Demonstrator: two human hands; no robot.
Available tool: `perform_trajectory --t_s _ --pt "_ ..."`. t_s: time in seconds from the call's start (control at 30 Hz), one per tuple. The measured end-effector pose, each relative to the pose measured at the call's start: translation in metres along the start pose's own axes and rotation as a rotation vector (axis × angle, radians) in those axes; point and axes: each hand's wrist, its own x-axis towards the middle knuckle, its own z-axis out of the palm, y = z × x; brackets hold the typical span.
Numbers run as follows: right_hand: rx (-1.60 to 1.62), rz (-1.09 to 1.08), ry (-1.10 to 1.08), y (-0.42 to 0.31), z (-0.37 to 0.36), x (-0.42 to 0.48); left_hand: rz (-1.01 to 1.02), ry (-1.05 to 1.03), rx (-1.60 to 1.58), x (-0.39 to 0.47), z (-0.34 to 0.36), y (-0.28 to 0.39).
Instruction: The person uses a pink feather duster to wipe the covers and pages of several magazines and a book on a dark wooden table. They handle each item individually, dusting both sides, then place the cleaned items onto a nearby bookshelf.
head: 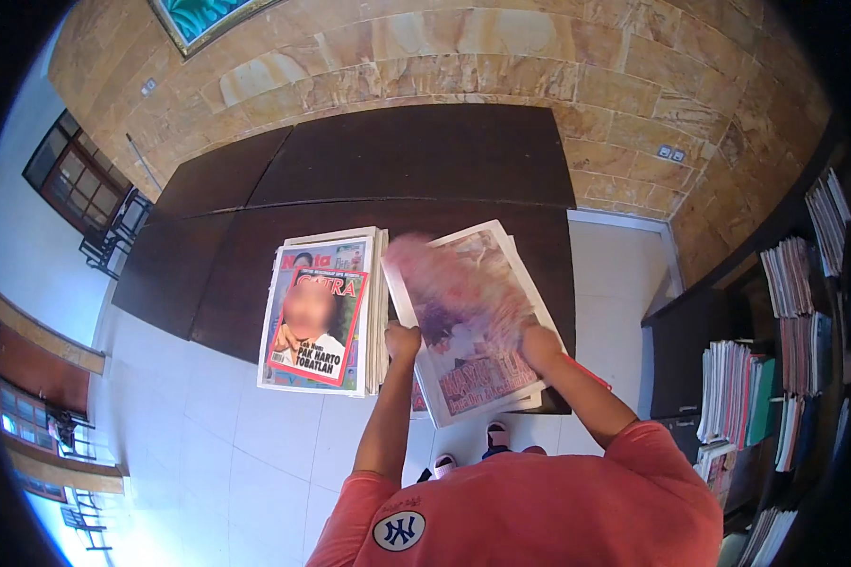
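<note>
My left hand [403, 341] grips the left edge of a large printed magazine or newspaper [468, 397], which lies tilted on other papers at the table's front edge. Over its cover is my right hand [541, 345], closed around the end of a blurred pinkish feather duster [461, 283]. The duster reaches up and left across the cover. To the left of my left hand stands a stack of magazines [376, 312] with a smaller red-bordered magazine [319, 326] on top. Part of another printed cover shows under the tilted papers.
The dark wooden table [411, 156] reaches back towards a stone-tiled wall [468, 78]. On the right, a dark bookshelf [737, 283] holds rows of upright magazines and folders [730, 393]. Chairs [117, 234] stand far left. White floor tiles lie around the table.
</note>
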Motion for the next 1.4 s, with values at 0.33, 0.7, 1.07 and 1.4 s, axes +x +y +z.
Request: perform_trajectory --t_s 0.33,0.7,1.07,1.4 --pt "0.06 0.211 0.087 0.033 0.028 -0.112 0.052 -0.295 -0.244 -0.091 -0.025 -0.055" --pt "0.097 0.221 -0.064 0.017 0.06 -0.186 -0.228 -0.695 -0.834 -0.088 -0.027 -0.061" --pt "0.133 0.257 0.027 -0.013 0.081 -0.199 -0.214 -0.545 -0.814 -0.098 0.003 -0.061" --pt "0.136 0.129 -0.031 -0.052 0.112 -0.213 -0.083 -0.666 -0.965 -0.079 0.018 -0.075"
